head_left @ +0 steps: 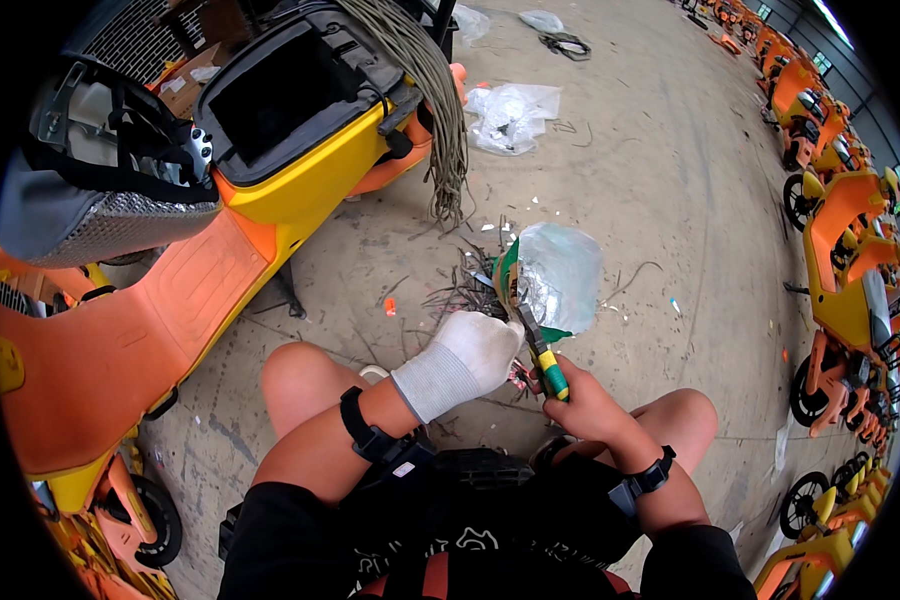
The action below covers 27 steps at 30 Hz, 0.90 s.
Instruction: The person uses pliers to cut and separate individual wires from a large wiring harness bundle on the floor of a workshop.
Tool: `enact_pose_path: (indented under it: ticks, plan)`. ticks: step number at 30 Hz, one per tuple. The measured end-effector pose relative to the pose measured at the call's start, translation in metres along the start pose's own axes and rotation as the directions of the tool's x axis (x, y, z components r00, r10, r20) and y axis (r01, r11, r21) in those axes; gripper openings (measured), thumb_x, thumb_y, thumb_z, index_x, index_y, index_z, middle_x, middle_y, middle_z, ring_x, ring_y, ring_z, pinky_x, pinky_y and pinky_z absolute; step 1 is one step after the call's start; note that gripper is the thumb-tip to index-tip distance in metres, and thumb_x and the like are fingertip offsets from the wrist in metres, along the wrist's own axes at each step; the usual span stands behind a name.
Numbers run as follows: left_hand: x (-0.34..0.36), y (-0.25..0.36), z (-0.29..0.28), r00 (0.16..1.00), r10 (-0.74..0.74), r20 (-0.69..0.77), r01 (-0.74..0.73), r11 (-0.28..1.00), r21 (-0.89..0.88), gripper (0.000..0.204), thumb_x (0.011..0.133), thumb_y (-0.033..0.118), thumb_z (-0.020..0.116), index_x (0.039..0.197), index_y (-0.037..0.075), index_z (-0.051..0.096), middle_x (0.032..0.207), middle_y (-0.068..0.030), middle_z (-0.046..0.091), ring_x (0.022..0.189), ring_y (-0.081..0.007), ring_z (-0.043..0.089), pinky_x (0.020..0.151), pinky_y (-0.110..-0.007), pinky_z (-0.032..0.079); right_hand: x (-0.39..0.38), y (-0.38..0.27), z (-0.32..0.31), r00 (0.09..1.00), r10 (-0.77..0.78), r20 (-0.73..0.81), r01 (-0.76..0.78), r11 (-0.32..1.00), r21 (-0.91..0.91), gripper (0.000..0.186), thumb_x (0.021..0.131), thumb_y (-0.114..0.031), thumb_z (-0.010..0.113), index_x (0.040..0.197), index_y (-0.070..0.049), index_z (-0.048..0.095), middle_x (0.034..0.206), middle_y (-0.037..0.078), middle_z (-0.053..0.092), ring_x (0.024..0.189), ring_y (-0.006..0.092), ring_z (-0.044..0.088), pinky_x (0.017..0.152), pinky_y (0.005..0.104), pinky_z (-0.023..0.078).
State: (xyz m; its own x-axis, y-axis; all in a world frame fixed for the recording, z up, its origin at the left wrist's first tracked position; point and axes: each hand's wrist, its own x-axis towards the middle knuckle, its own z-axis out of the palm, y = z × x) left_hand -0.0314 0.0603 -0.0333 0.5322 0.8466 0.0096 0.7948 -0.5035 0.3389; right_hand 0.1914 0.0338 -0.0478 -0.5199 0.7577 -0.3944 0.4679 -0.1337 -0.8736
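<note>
Clear plastic bag (560,275), pinched by gloved left hand (475,350); bare right hand (580,400) grips green-yellow pliers (542,355). Best cut close, steadily.

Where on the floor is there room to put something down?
Bare concrete lies between the clear plastic bag and the row of orange scooters on the right. It is crowded ahead of the gloved left hand: wire scraps under the hanging cable bundle.

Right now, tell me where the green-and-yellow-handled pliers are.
In the head view, just right of centre: the pliers are in the bare right hand, their jaws at the clear plastic bag, beside the gloved left hand.
</note>
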Motion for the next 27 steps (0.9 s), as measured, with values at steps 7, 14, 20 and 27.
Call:
enact_pose_path:
  ticks: [7, 14, 20, 27]
  plan:
    - [0.006, -0.006, -0.023, 0.963, -0.041, 0.266, 0.225, 0.664, -0.713, 0.029, 0.098, 0.026, 0.05, 0.095, 0.0, 0.064, 0.069, -0.0118, 0.066, 0.054, -0.0211, 0.062, 0.047, -0.033, 0.047, -0.001, 0.0, -0.004, 0.998, -0.005, -0.057, 0.002, 0.999, -0.053, 0.049, 0.082, 0.002, 0.058, 0.13, -0.003, 0.05, 0.101, 0.009, 0.067, 0.092, 0.019, 0.064, 0.084, 0.0325, 0.051]
    - [0.0, -0.004, -0.03, 0.836, 0.242, 0.492, 0.547, -0.303, -0.78, 0.033, 0.1, 0.025, 0.048, 0.104, -0.002, 0.066, 0.07, -0.0088, 0.066, 0.045, -0.0109, 0.051, 0.042, -0.023, 0.039, -0.006, -0.015, -0.007, 0.946, -0.252, -0.204, 0.208, 0.954, -0.215, 0.054, 0.079, 0.003, 0.06, 0.131, -0.002, 0.047, 0.109, 0.017, 0.064, 0.097, 0.0312, 0.065, 0.085, 0.0371, 0.051]
    - [0.004, 0.002, -0.036, 0.91, 0.079, 0.406, 0.375, 0.257, -0.891, 0.032, 0.098, 0.026, 0.05, 0.104, -0.001, 0.066, 0.067, -0.0104, 0.066, 0.043, -0.0169, 0.054, 0.041, -0.029, 0.042, -0.004, -0.003, -0.014, 0.903, -0.384, -0.195, 0.302, 0.888, -0.347, 0.06, 0.077, 0.002, 0.06, 0.135, -0.003, 0.045, 0.118, 0.021, 0.059, 0.105, 0.0396, 0.061, 0.089, 0.0408, 0.05]
    - [0.002, 0.002, -0.011, 0.982, 0.127, -0.143, -0.161, 0.953, -0.257, 0.019, 0.093, 0.017, 0.051, 0.085, 0.004, 0.063, 0.066, -0.0108, 0.065, 0.062, -0.0311, 0.064, 0.058, -0.041, 0.051, -0.009, -0.008, -0.009, 0.993, -0.114, -0.04, 0.108, 0.985, -0.137, 0.061, 0.078, -0.001, 0.059, 0.138, -0.002, 0.044, 0.114, 0.018, 0.063, 0.103, 0.0327, 0.063, 0.09, 0.0376, 0.049]
